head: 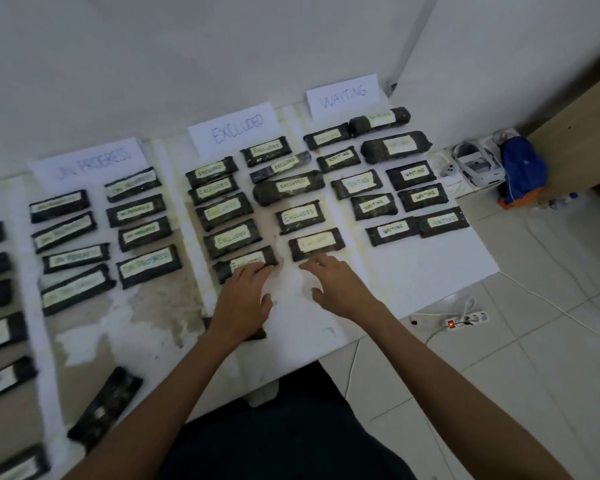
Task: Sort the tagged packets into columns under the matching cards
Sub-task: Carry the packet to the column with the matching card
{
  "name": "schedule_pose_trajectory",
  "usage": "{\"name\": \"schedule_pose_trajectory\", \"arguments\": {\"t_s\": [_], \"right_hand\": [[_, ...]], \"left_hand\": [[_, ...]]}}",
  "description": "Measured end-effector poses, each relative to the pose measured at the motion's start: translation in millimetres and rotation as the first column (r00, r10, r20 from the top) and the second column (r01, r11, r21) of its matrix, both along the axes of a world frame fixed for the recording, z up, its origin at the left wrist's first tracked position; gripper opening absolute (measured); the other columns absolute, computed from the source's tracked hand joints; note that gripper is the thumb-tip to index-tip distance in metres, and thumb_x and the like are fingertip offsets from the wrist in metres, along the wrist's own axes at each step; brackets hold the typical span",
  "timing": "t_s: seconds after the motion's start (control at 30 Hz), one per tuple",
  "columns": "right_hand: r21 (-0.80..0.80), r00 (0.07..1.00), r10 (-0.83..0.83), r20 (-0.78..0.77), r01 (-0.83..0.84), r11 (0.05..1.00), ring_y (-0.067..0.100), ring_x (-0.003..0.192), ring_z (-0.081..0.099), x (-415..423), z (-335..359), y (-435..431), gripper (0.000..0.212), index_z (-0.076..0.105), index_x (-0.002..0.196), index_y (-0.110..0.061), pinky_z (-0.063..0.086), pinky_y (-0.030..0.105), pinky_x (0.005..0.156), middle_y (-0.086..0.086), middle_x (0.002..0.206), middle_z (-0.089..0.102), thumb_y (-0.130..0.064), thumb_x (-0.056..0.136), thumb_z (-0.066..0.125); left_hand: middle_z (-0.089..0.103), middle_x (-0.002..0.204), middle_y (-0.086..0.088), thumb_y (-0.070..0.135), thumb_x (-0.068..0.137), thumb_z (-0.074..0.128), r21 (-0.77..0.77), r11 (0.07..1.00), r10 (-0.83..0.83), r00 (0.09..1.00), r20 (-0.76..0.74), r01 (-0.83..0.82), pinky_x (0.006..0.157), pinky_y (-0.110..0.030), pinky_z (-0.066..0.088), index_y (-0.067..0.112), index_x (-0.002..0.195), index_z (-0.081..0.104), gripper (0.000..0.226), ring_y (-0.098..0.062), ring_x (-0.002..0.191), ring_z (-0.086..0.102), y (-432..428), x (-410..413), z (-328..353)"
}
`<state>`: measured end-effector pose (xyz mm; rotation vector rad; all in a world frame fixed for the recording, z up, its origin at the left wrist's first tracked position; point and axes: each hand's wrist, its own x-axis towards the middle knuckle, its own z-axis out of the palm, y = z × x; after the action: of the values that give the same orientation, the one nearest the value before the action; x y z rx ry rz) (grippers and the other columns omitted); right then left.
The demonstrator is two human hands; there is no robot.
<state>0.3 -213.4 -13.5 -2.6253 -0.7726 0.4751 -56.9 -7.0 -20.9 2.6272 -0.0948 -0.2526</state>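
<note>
Tiled floor (534, 358) on the right held a white power strip (465, 318), switch lit red, thin cable trailing off. Past the far right corner of the white sheet (413, 265) stood a white plastic device (478, 164) and a crumpled blue bag (522, 168), against a wooden panel (575, 133). The sheet was stained and scuffed toward its near edge. Three paper cards lined its far edge: ON PROGRESS card (87, 164), EXCLUDED card (234, 128), WAITING card (343, 95). Under each ran two columns of dark, flat, oblong packets with pale handwritten tags; a few were rounder, like rolls. Left hand (243, 296) lay flat, fingers straight, pressing the nearest EXCLUDED packet (245, 265) in the left column under its card. Its wrist hid most of a wrist-covered packet (258, 335). Right hand (340, 289), fingers spread and gripping nothing, hovered at the near edge of the last right-column packet (316, 244); contact could not be told. A slanted packet (104, 407) lay toward the near edge.
</note>
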Motion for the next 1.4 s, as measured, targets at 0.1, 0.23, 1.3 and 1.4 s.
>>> {"name": "schedule_pose_trajectory", "arguments": {"t_s": [0.1,0.23,1.3,1.4], "right_hand": [[0.007,0.995,0.093,-0.046,-0.093,0.996,0.033,0.115,0.05,-22,-7,39,0.053,0.05,0.132,-0.012,0.041,0.039,0.091,0.015,0.132,0.049,-0.016,0.081,0.065],[-0.036,0.963,0.26,-0.072,-0.263,0.964,0.035,0.1,0.055,-55,-27,85,0.061,0.056,0.125,-0.011,0.045,0.04,0.082,0.016,0.12,0.055,-0.027,0.07,0.077],[0.244,0.658,-0.191,-0.728,0.509,0.825,0.017,0.074,0.064,-95,-7,141,0.018,0.063,0.082,-0.013,0.057,0.028,0.069,0.007,0.082,0.065,-0.013,0.074,0.079],[0.257,0.651,-0.115,-0.75,0.447,0.857,0.012,0.072,0.065,-102,-3,161,0.01,0.062,0.078,-0.019,0.054,0.028,0.07,0.0,0.074,0.067,-0.013,0.085,0.067]], "left_hand": [[0.053,0.131,-0.016,0.013,0.079,0.057,-0.009,0.998,0.067,0.998,-0.011,-0.067,0.1,-0.045,0.043,0.006,0.13,0.05,0.053,-0.034,0.121,0.048,31,-29,-7],[0.041,0.143,-0.017,0.019,0.088,0.051,0.019,0.99,0.139,0.989,-0.056,-0.138,0.108,-0.046,0.034,0.005,0.138,0.041,0.053,-0.035,0.133,0.036,62,-68,-25],[0.062,0.112,-0.003,0.012,0.089,0.054,-0.538,0.519,0.443,0.747,-0.495,-0.664,0.075,-0.026,0.048,0.018,0.126,0.05,0.037,-0.018,0.095,0.058,75,-93,-8],[0.058,0.113,-0.006,0.021,0.085,0.061,-0.489,0.588,0.486,0.765,-0.422,-0.644,0.076,-0.029,0.052,0.017,0.13,0.044,0.048,-0.02,0.097,0.059,86,-96,-8]]}}
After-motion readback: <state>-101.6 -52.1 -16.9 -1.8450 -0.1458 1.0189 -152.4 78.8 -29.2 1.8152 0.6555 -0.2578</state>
